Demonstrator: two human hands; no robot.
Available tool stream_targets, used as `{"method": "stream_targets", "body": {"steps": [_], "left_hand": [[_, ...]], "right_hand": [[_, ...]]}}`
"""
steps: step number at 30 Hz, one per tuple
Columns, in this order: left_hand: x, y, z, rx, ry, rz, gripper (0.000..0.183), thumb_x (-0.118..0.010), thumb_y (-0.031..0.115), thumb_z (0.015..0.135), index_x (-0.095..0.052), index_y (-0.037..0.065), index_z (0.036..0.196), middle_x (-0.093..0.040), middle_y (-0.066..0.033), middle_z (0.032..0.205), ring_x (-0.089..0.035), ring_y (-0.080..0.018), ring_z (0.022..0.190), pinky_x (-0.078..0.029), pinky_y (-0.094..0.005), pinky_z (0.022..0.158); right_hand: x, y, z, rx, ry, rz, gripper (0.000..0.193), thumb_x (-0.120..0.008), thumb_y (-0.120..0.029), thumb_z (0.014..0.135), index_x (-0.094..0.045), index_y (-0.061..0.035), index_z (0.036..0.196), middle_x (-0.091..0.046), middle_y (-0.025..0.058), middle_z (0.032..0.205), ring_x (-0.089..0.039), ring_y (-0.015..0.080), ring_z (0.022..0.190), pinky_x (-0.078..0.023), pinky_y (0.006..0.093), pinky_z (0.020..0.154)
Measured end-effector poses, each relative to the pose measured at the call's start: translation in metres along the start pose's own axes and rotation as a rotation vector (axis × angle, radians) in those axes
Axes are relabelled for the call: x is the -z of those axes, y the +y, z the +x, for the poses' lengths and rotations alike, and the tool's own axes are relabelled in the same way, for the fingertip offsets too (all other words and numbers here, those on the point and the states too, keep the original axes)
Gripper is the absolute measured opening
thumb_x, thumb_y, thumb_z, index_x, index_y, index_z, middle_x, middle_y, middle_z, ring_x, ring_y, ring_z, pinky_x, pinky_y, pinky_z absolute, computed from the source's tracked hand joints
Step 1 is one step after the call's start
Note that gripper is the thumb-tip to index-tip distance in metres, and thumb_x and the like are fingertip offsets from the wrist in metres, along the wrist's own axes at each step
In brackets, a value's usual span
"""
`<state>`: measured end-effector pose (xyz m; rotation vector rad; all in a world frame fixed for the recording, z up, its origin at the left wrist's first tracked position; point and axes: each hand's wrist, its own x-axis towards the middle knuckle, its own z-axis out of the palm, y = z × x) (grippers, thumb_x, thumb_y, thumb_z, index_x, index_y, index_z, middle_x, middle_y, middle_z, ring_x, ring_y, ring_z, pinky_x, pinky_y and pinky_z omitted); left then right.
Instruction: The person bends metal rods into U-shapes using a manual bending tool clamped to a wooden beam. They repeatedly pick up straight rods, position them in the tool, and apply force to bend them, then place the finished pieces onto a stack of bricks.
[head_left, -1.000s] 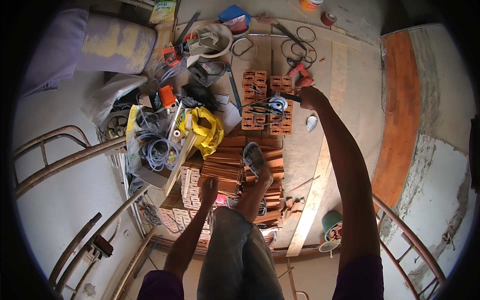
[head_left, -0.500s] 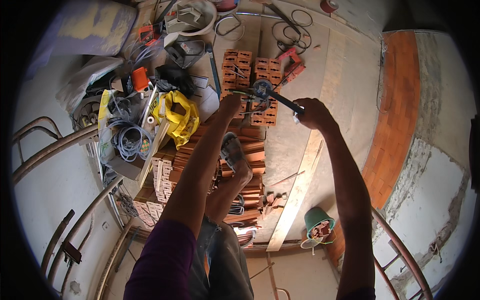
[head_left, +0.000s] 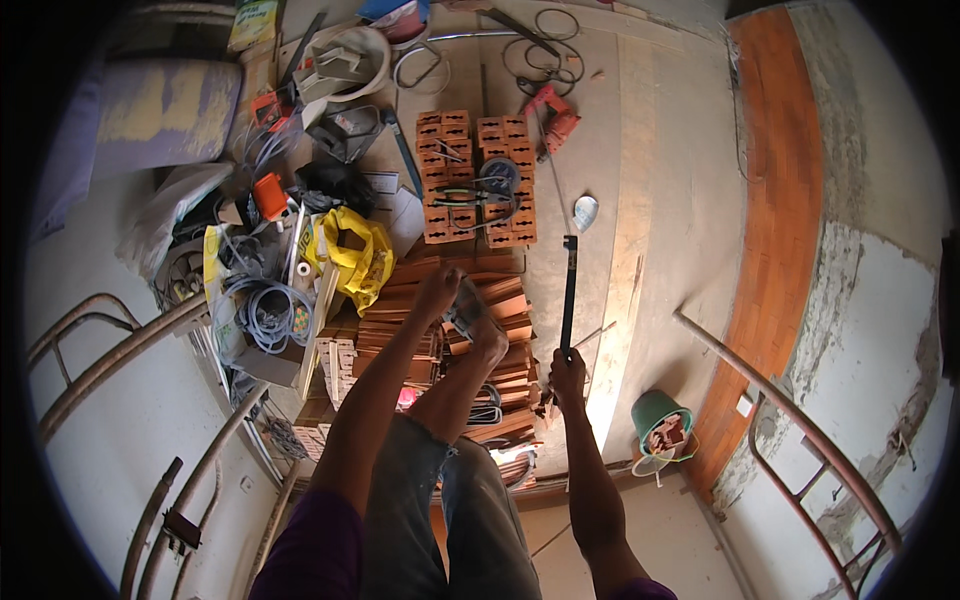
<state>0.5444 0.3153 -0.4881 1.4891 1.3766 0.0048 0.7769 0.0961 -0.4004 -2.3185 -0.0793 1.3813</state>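
My right hand [head_left: 568, 372] is closed round the lower end of a long black bar [head_left: 570, 300], which points away from me and has a small notched tip. Just beyond that tip lies a pale oval piece [head_left: 586, 212] whose kind I cannot make out. My left hand [head_left: 440, 291] is curled beside my foot [head_left: 468, 312], above the stacked terracotta pieces [head_left: 505, 292]; whatever its fingers hold, if anything, is hidden. Farther off, a round dark disc-like thing [head_left: 500, 178] and some cables [head_left: 460, 197] rest on two columns of hollow clay bricks [head_left: 512, 238].
A yellow bag [head_left: 360, 255], coiled clear hose [head_left: 268, 315] and mixed clutter lie at left. A red power tool [head_left: 558, 125] sits beyond the bricks. To the right are a wooden plank [head_left: 622, 290], a green bucket [head_left: 655, 412] with rubble and a metal railing [head_left: 790, 425].
My right hand has drawn the black bar back toward me, away from the bricks and disc-like thing. My left hand has come back from the bricks to beside my foot.
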Motion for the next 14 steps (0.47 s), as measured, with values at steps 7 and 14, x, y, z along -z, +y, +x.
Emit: {"method": "stream_targets", "body": {"steps": [7,14], "left_hand": [[0.012,-0.095,-0.056,0.125,-0.449,0.459,0.04,-0.048,0.037,0.095,-0.062,0.001,0.106,-0.065,-0.0229,0.104,-0.063,-0.0369,0.097,-0.05,-0.0468,0.082],[0.029,-0.062,-0.009,0.307,-0.203,0.009,0.047,-0.049,0.045,0.096,-0.061,0.003,0.114,-0.067,-0.0225,0.104,-0.066,-0.0297,0.096,-0.048,-0.0482,0.091]], "right_hand": [[-0.004,0.056,0.096,-0.083,0.044,0.22,0.026,-0.05,-0.023,0.095,-0.056,-0.0032,0.11,-0.053,0.0051,0.06,-0.051,0.0126,0.047,-0.041,0.0296,0.042],[-0.026,-0.031,0.204,0.071,0.022,-0.007,0.038,-0.048,-0.02,0.096,-0.047,-0.0086,0.132,-0.056,0.0077,0.063,-0.051,0.0136,0.044,-0.042,0.0306,0.037]]}}
